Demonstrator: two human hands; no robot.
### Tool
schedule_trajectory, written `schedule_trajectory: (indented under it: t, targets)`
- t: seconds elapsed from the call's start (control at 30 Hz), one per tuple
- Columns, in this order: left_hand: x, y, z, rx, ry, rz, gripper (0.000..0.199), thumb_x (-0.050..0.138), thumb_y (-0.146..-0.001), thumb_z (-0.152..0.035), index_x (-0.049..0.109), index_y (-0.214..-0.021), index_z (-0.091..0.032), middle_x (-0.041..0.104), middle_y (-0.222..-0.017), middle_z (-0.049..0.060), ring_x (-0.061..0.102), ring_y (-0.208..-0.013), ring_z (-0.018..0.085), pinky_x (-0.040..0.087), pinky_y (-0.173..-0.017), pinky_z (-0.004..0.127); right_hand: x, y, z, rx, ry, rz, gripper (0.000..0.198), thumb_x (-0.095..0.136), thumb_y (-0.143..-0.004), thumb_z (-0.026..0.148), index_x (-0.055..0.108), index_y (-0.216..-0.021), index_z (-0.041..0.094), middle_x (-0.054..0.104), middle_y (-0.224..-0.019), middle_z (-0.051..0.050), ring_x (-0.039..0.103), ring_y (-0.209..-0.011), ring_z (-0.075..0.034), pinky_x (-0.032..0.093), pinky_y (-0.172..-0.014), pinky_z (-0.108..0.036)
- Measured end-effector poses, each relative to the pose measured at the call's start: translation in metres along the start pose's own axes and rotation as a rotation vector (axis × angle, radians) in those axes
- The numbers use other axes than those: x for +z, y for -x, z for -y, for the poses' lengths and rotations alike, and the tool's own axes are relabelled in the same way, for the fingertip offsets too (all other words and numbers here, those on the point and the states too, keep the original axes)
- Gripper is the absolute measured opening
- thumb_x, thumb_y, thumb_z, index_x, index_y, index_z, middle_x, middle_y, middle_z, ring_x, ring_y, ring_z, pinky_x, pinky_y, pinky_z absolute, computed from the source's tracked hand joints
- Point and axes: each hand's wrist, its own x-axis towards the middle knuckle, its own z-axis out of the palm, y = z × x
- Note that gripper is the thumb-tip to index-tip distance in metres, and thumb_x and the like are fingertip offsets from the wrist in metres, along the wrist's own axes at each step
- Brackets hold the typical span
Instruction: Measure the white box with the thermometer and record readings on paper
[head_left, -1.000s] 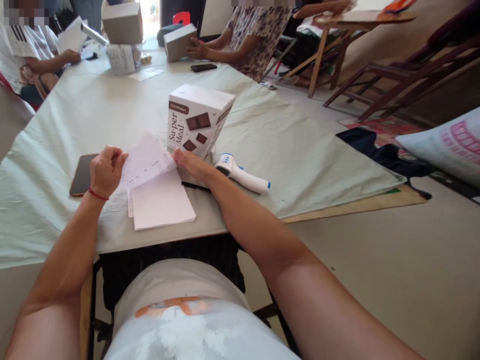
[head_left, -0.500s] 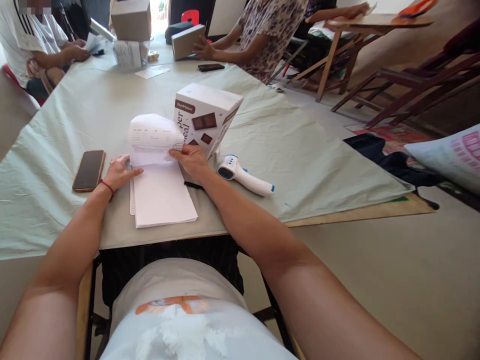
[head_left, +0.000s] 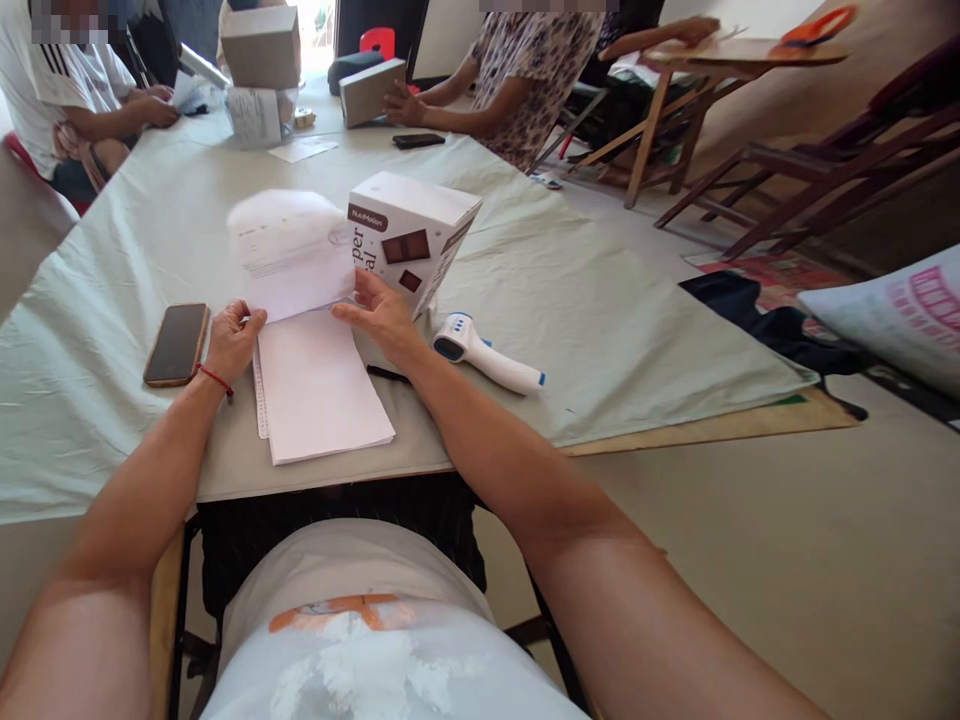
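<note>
A printed sheet of paper (head_left: 289, 250), its top blurred by motion, is raised at the far end of a stack of white paper (head_left: 322, 395). My left hand (head_left: 234, 338), wearing a red string bracelet, pinches the sheet's lower left corner. At the sheet's right edge is my right hand (head_left: 386, 315), thumb and fingers apart. Behind that hand stands a white NutriMotion box (head_left: 409, 235) with chocolate pictures. A black pen (head_left: 388, 374) lies under the right wrist, and a white infrared thermometer (head_left: 487, 355) rests farther right.
Left of my left hand lies a phone (head_left: 177, 344). Across the cloth-covered table (head_left: 165, 215) are stacked cartons (head_left: 261, 48), another phone (head_left: 418, 140) and a person holding a brown box (head_left: 373, 92). Another person sits far left. A wooden chair (head_left: 817, 165) stands at right.
The printed sheet has moved left and uncovered more of the box. My left hand has closed on its corner, while my right hand has loosened its pinch and its fingers have spread.
</note>
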Motion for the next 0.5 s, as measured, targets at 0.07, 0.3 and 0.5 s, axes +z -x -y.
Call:
schedule_trajectory:
  t: [0.07,0.3,0.5]
  targets:
    - [0.003,0.000,-0.002,0.018,0.053,-0.026,0.031,0.065,-0.079,-0.048,0.056,-0.082,-0.018,0.064,-0.083,0.003,0.059,-0.080,0.015,0.050,-0.076,0.026,0.001,-0.001,-0.004,0.023,0.029,-0.015,0.087,0.083,-0.060,0.059,0.056,-0.136,0.026,0.057,-0.143,-0.009,0.051,-0.134,-0.027,0.039,-0.116,-0.047]
    - [0.009,0.005,-0.011,0.037,0.254,-0.057,0.051,0.075,-0.071,-0.060,0.060,-0.093,-0.017,0.069,-0.091,0.007,0.065,-0.091,0.019,0.052,-0.085,0.030,0.006,-0.005,-0.015,0.079,-0.082,-0.071,0.089,0.073,-0.063,0.075,0.055,-0.132,0.021,0.064,-0.129,-0.014,0.060,-0.123,-0.027,0.050,-0.104,-0.043]
    - [0.005,0.010,-0.015,0.116,0.251,0.035,0.054,0.077,-0.074,-0.058,0.063,-0.105,-0.016,0.071,-0.102,0.010,0.066,-0.097,0.022,0.053,-0.089,0.033,0.007,-0.002,-0.009,0.116,-0.156,-0.092,0.077,0.073,-0.063,0.073,0.059,-0.122,0.025,0.071,-0.117,-0.009,0.066,-0.109,-0.026,0.054,-0.097,-0.044]
